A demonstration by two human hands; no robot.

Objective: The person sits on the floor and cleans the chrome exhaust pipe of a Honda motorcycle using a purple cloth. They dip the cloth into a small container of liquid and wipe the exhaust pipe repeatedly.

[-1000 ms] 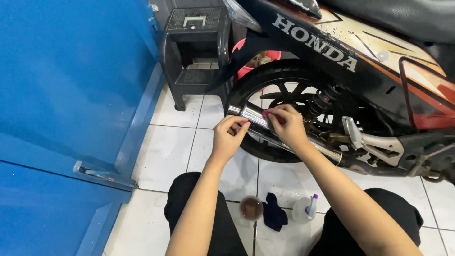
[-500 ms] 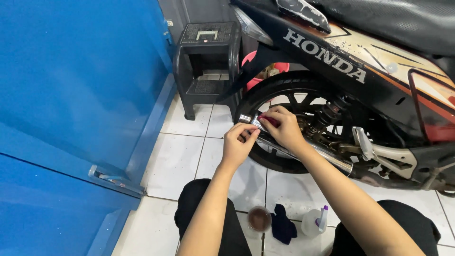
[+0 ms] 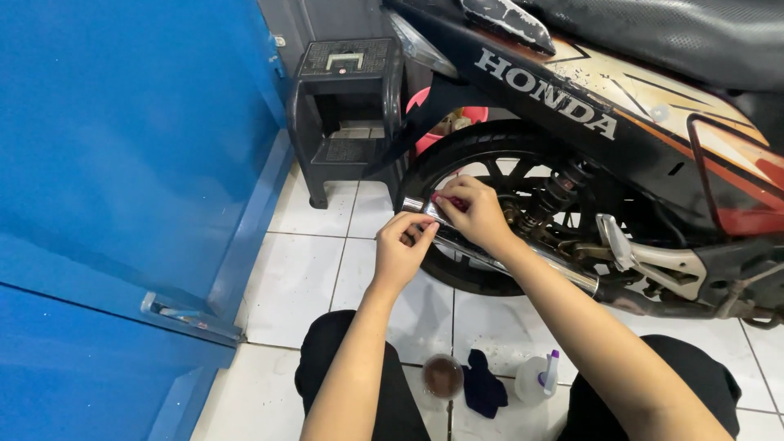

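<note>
Floor: white tiles (image 3: 318, 278), cup (image 3: 443, 376), dark rag (image 3: 483, 390), bottle (image 3: 539, 380).
Wall: blue panel (image 3: 122, 147); black step stool (image 3: 347, 106).
Hands: left hand (image 3: 402, 249) and right hand (image 3: 474, 212) both pinching the chrome exhaust pipe (image 3: 457, 241).

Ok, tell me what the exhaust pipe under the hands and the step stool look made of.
Exhaust pipe: probably chromed or polished metal, silvery with bright reflections. Step stool: looks like moulded plastic, dark grey, matt, with a textured top.

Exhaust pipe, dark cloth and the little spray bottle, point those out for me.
exhaust pipe (image 3: 523, 265), head view, on its chrome body right of the hands.
dark cloth (image 3: 483, 388), head view, on its crumpled middle.
spray bottle (image 3: 535, 382), head view, on its clear body.
</note>
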